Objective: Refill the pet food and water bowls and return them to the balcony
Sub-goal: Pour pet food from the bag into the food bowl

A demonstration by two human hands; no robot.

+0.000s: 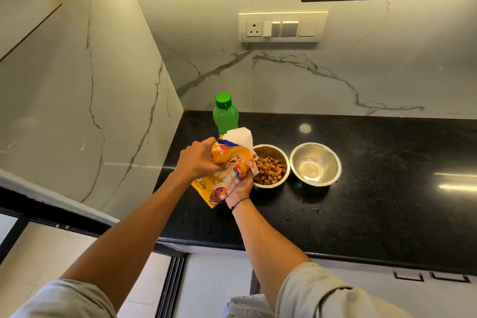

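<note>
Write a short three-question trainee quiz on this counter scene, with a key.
1. True or false: the bowl on the right holds kibble.
2. Which thing stands behind the food bag: A) green bottle B) kettle C) mug?
3. Fill in: both hands, left hand and right hand, grip the ____.

Key: 1 false, the kibble is in the left bowl; 2 A; 3 food bag.

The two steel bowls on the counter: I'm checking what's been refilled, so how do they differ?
The left bowl holds brown kibble; the right bowl has none, its shiny bottom showing, any water too clear to judge. The left bowl sits by the food bag gripped in both hands; the right bowl stands apart. Both are round, steel and upright on the black counter.
</note>
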